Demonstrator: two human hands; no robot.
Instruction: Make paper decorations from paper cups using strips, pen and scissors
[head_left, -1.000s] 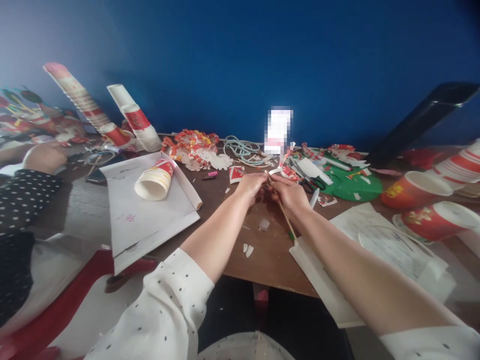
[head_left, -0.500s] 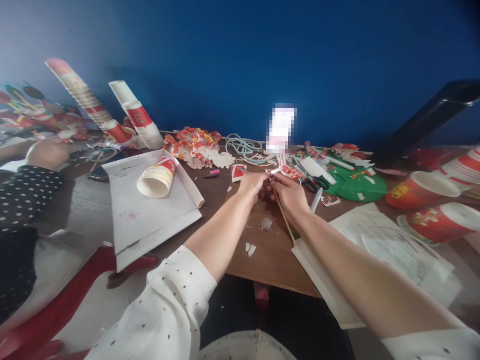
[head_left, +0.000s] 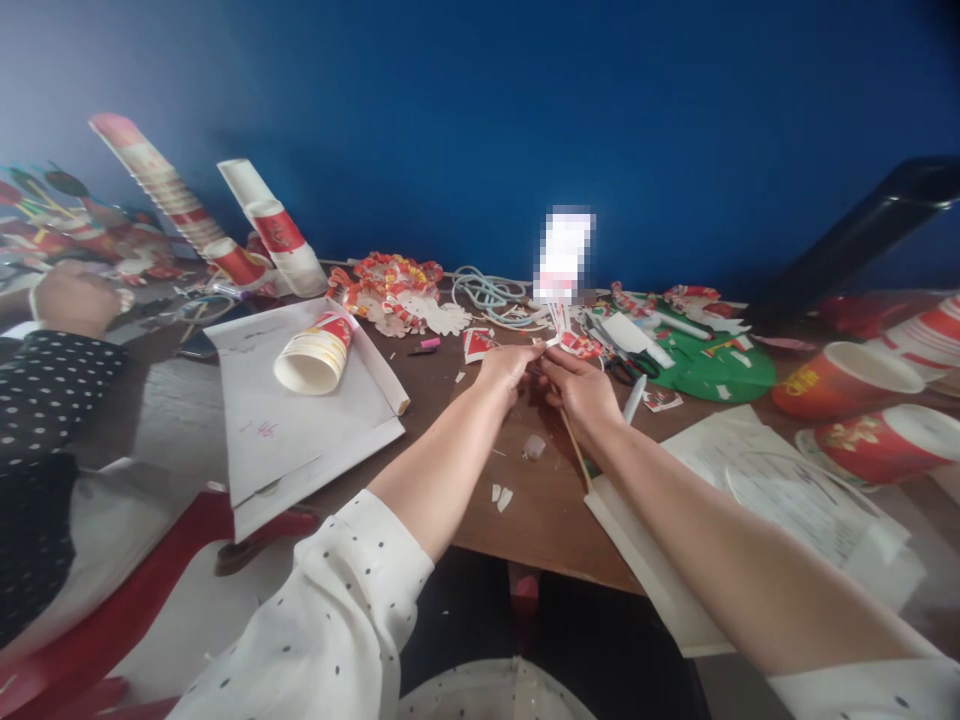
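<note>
Over the middle of the table, my left hand and my right hand meet with fingertips pinched together. A thin wooden stick runs from under my right hand down toward the near edge. Between my fingertips shows a small white end of a red-and-white cut paper cup piece, whose strips spread behind my hands. My left thumb and finger press on that white part; the exact grip is partly hidden. Just right of my right hand lie black-handled scissors and a white pen.
A phone-like bright screen, blurred out, stands behind. Left are paper cups on a white box, a heap of cut cups and another person's hand. Right are a green disc, papers and red cups.
My hands stay almost in place, with only slight finger movement at the paper piece. The other person's hand at the left has shifted and turned slightly.
</note>
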